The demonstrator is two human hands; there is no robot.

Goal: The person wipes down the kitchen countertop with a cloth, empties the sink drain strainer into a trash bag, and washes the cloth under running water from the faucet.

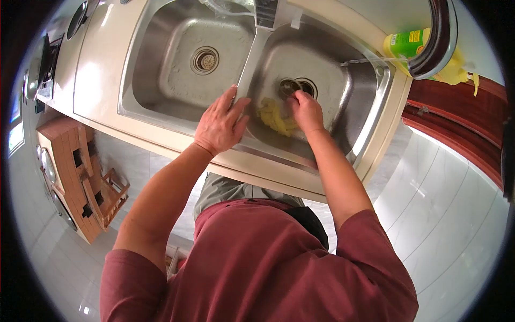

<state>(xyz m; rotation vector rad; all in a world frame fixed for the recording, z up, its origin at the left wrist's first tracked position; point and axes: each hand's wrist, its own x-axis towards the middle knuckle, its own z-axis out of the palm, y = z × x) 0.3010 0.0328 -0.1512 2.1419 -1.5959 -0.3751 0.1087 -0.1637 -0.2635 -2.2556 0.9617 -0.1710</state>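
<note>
My left hand [221, 122] lies with its fingers spread on the front rim and divider of the double steel sink [248, 70], holding nothing. In the right basin, my right hand [307, 111] has its fingers closed on the edge of a round drain strainer [288, 87]. The strainer is beside the open drain hole [307, 86], a little to its left. A wet yellow cloth [274, 118] lies crumpled on the basin floor, left of my right hand. The left basin's drain [205, 60] has its strainer seated.
A green and yellow bottle [407, 44] stands behind the right corner of the counter, with a yellow cloth or glove [456, 70] near it. The faucet base [265, 13] is at the back between the basins. Wooden furniture [72, 177] stands at the left.
</note>
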